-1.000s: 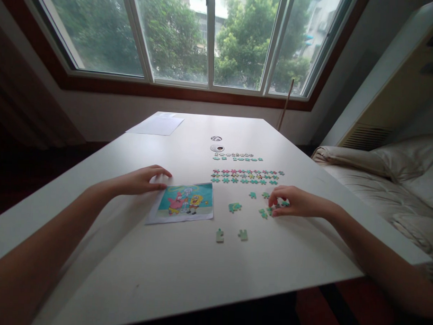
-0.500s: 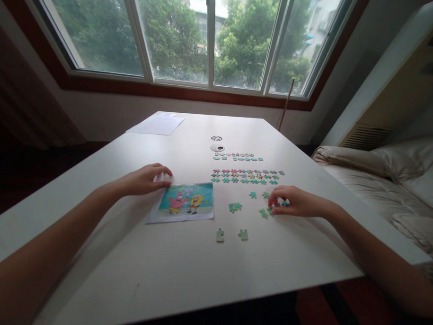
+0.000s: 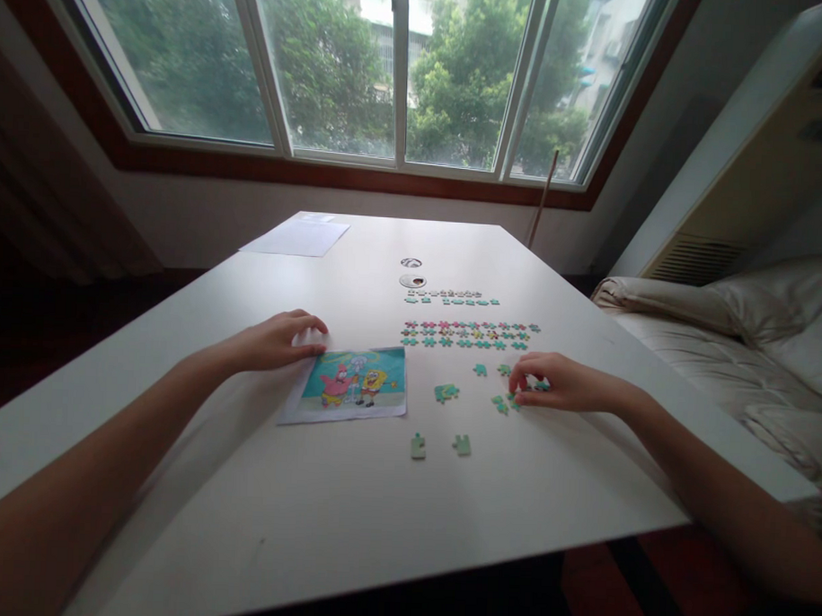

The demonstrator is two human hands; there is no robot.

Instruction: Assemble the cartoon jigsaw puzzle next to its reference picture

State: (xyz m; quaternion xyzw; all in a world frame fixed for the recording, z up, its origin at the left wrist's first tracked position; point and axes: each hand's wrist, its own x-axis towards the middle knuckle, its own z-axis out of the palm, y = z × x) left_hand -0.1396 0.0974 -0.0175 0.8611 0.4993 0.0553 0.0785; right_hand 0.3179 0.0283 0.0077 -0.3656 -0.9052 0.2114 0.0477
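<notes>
My left hand (image 3: 275, 341) rests on the white table (image 3: 350, 512), fingers curled, touching the upper left corner of a cartoon picture sheet (image 3: 350, 384). My right hand (image 3: 558, 383) lies to the right, thumb and fingers pinched over small teal jigsaw pieces (image 3: 503, 403); whether a piece is lifted I cannot make out. A joined teal cluster (image 3: 446, 392) lies between sheet and hand. Two loose pieces (image 3: 438, 445) sit nearer me. Rows of sorted pieces (image 3: 469, 333) lie farther back.
Another short row of pieces (image 3: 450, 299) and two small round objects (image 3: 411, 272) sit beyond the rows. A white paper (image 3: 295, 236) lies at the table's far left. A cushioned sofa (image 3: 740, 328) stands on the right. Large windows (image 3: 392, 74) fill the back wall.
Almost nothing has shifted. My left fingers have crept slightly onto the sheet's corner, and my right fingers have fidgeted over the pieces in the same spot.
</notes>
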